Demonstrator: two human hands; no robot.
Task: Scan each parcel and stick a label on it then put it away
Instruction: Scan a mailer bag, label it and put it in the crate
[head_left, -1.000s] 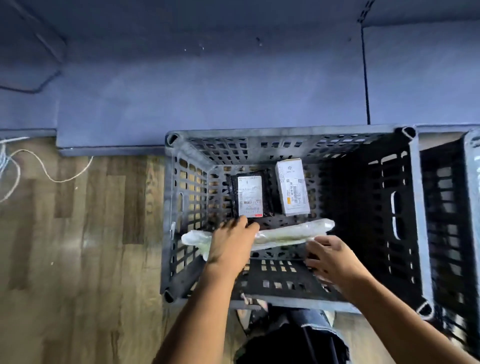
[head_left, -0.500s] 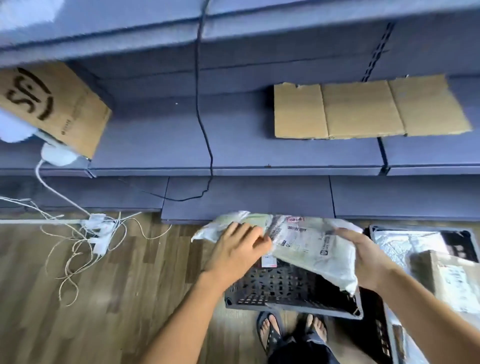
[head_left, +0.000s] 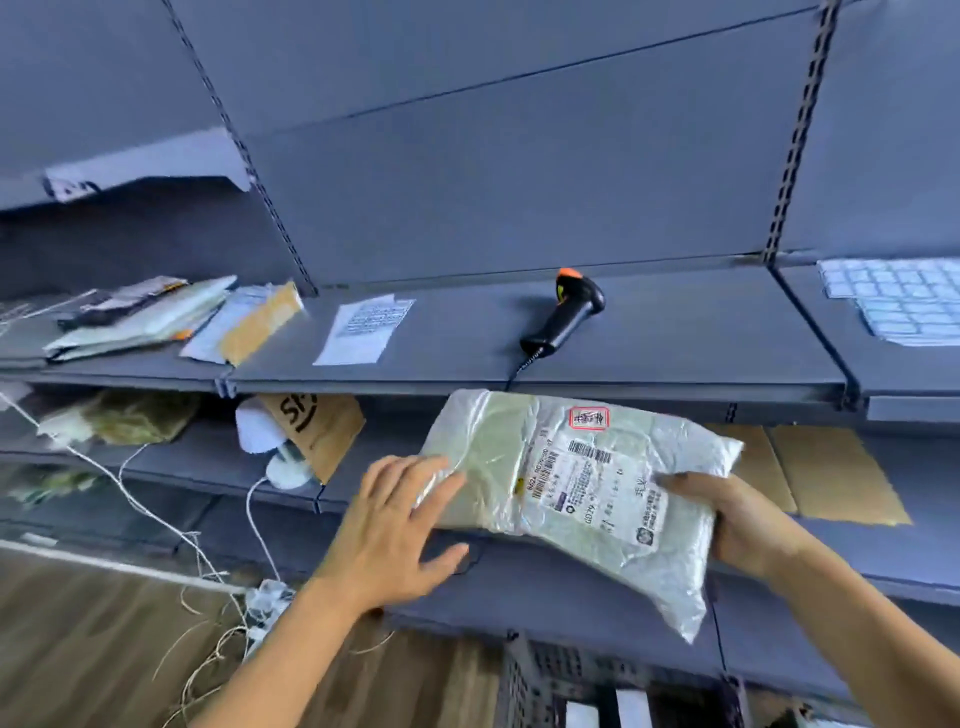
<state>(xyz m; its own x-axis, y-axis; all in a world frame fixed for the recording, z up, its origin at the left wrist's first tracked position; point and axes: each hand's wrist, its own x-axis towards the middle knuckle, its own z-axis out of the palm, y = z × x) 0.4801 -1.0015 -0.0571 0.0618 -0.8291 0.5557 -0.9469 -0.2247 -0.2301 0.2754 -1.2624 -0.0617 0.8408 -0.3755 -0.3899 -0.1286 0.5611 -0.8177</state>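
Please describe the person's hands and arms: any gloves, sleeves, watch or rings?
Both are bare. The left hand and the right hand wear no gloves, and no ring shows on the visible fingers. Neither wrist carries a watch or band, and no sleeve covers the forearms in view.

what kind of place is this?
Probably a parcel depot or pickup point: metal shelving, a barcode scanner lying on it, and a plastic-wrapped parcel bearing a shipping label.

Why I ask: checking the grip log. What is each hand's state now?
Left hand: open, spread fingers touching the parcel.
Right hand: closed, gripping the parcel's end.
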